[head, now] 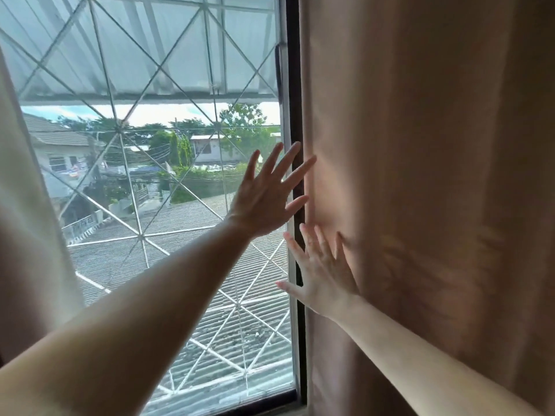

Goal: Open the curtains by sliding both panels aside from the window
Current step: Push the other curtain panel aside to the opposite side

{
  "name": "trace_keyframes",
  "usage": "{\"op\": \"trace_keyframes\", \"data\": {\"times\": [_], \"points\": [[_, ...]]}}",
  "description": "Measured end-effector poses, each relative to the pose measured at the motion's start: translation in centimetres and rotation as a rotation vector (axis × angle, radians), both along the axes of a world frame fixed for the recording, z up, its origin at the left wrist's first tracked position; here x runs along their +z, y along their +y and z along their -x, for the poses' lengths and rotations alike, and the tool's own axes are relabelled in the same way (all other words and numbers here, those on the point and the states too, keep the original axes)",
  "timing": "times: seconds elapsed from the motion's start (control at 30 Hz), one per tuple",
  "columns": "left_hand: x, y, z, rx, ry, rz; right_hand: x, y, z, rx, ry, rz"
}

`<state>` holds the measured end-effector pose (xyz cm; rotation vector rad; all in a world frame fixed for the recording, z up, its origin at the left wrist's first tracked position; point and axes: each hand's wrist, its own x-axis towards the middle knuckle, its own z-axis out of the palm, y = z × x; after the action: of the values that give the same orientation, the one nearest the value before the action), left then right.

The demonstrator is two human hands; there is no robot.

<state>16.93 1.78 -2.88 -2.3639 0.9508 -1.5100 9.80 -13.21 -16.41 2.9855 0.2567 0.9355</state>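
two bare forearms fill the lower part of the view, reaching up and forward toward a window (156, 175) with a white diamond-pattern grille behind the glass. rooftops and trees show outside.

the left hand (264, 199) is raised with its fingers spread wide, palm facing away; its fingertips reach the inner edge of the right curtain panel (420, 175), and it grips nothing. the right hand (321, 277) sits just below it, also open and flat, fingers fanned, its palm side pressed against the same edge of fabric — no pinch or fold of cloth is held in either hand.

the right curtain panel is a tall beige sheet hanging straight down, its long axis vertical, covering everything to the right of the dark window frame (295, 115). its free edge runs down just beside that frame, directly under both hands. the left curtain panel (27, 220) hangs at the far left edge of the view, already drawn clear of most of the glass.

judging from this, the left side looks done and the right panel is the one left to move. the fabric lies to the right of both hands, so the push would go rightward, away from the glass — the right hand is nearer and better placed to carry it.
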Motion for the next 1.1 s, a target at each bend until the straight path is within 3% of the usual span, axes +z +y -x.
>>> {"op": "trace_keyframes", "data": {"times": [0.63, 1.1], "points": [[2.6, -15.5, 0.8, -0.139, -0.063, 0.060, 0.4, -13.7, 0.4, -0.028, -0.144, 0.076], [2.7, -25.7, -0.8, -0.145, -0.054, 0.088, 0.3, -24.1, -0.1, -0.110, -0.114, 0.111]]}}
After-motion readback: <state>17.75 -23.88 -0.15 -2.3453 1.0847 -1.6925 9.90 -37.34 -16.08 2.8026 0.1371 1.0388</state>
